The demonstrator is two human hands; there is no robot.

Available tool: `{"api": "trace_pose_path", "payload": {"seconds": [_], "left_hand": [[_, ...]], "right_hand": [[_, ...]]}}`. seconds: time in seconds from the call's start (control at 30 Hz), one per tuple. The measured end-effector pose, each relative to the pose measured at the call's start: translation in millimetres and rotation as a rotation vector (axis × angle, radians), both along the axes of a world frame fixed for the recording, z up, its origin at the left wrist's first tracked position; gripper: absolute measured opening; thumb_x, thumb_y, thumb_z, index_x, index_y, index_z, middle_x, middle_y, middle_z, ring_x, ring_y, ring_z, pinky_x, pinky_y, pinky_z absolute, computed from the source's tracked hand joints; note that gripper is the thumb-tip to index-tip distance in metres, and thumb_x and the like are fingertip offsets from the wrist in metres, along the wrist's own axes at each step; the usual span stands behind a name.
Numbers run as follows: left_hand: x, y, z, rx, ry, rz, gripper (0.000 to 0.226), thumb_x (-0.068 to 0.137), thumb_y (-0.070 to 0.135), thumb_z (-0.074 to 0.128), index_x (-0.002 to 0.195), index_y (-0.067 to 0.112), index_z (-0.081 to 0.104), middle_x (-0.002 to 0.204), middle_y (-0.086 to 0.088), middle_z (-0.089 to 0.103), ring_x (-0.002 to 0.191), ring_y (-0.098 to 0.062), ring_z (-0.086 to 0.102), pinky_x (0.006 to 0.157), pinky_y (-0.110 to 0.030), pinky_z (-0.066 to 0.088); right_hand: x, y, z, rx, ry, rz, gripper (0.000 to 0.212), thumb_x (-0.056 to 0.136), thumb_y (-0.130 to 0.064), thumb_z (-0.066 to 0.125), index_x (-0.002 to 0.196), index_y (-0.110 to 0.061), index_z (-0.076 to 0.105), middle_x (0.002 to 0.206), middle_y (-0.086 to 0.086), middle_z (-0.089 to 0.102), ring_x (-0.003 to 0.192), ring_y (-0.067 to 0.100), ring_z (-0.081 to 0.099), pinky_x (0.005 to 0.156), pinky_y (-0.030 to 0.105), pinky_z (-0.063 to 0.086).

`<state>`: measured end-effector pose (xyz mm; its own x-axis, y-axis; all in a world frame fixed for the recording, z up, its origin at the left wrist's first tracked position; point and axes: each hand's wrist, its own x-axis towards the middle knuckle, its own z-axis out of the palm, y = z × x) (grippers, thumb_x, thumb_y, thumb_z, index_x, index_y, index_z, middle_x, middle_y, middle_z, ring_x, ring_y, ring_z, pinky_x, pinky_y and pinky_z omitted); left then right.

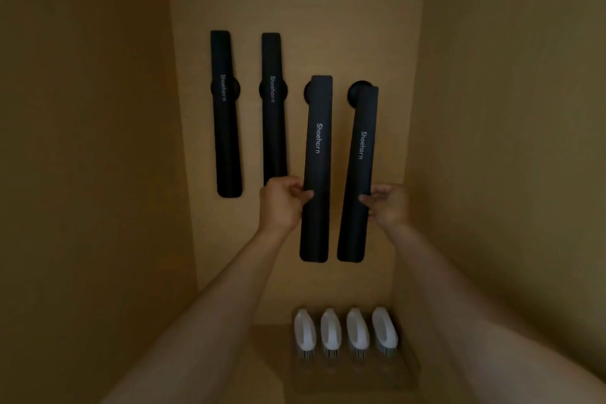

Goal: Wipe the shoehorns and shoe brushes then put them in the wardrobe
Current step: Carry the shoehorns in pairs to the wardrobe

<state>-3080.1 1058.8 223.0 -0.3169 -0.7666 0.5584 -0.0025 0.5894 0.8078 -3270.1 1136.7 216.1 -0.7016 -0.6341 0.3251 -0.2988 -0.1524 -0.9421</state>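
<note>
Inside the wardrobe point(98, 141), the left hand point(282, 203) and right hand point(387, 203) each gripped a shoehorn point(316, 167) point(359, 174) below round wall mounts point(360, 88); poor seating risked one dropping onto the brushes point(346, 331).

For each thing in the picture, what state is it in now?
Two left shoehorns: hanging on round wall pegs.
Third shoehorn: held by left hand, below its peg.
Fourth shoehorn: held by right hand, tilted.
Four white brushes: lined up on shelf.
</note>
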Motion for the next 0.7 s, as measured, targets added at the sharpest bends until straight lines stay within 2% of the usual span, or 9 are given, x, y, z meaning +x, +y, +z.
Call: {"api": "trace_pose_path", "payload": {"seconds": [0.1,0.2,0.27,0.43,0.6,0.7], "left_hand": [[-14,-14,19,-0.017,0.015,0.021,0.008,0.084,0.006,0.073,0.077,0.011,0.072,0.074,-0.007,0.071,0.078,-0.023,0.07,0.073,-0.044,0.061],[-28,-31,42,-0.042,0.024,0.069,0.023,0.083,0.007,0.074,0.067,0.023,0.068,0.064,0.007,0.066,0.062,-0.005,0.064,0.065,-0.028,0.056],[-37,-42,56,-0.053,0.032,0.088,0.028,0.082,0.007,0.074,0.063,0.026,0.065,0.061,0.008,0.064,0.056,-0.003,0.059,0.061,-0.024,0.05],[-59,-61,82,-0.049,0.065,0.122,0.025,0.081,0.008,0.074,0.064,0.023,0.065,0.068,0.001,0.068,0.068,-0.016,0.066,0.07,-0.037,0.06],[-70,-72,84,-0.025,0.062,0.152,0.023,0.081,0.008,0.074,0.068,0.024,0.065,0.073,-0.002,0.07,0.074,-0.021,0.069,0.074,-0.041,0.06],[-71,-75,82,-0.032,0.043,0.198,0.01,0.081,0.009,0.075,0.074,0.013,0.069,0.079,-0.008,0.071,0.077,-0.025,0.069,0.074,-0.042,0.06]], "right_hand": [[-6,-9,12,-0.014,0.017,-0.01,0.027,0.086,0.001,0.072,0.072,-0.021,0.066,0.076,0.0,0.068,0.079,0.025,0.068,0.076,0.047,0.061],[-13,-18,21,-0.026,0.027,-0.011,0.03,0.085,0.003,0.072,0.069,-0.022,0.066,0.073,-0.001,0.067,0.078,0.025,0.068,0.078,0.048,0.06],[-17,-22,25,-0.026,0.033,-0.021,0.031,0.084,0.002,0.073,0.069,-0.024,0.065,0.074,-0.001,0.068,0.079,0.025,0.069,0.082,0.051,0.059],[-27,-29,32,-0.022,0.035,-0.019,0.03,0.085,0.003,0.072,0.071,-0.022,0.066,0.079,0.004,0.069,0.093,0.035,0.071,0.086,0.056,0.057],[-35,-29,35,-0.037,0.047,-0.008,0.028,0.086,0.003,0.071,0.073,-0.022,0.066,0.079,0.003,0.069,0.087,0.029,0.07,0.087,0.055,0.057],[-36,-30,38,-0.039,0.037,-0.002,0.028,0.086,0.003,0.071,0.073,-0.021,0.065,0.077,0.003,0.067,0.085,0.028,0.068,0.087,0.056,0.057]]}}
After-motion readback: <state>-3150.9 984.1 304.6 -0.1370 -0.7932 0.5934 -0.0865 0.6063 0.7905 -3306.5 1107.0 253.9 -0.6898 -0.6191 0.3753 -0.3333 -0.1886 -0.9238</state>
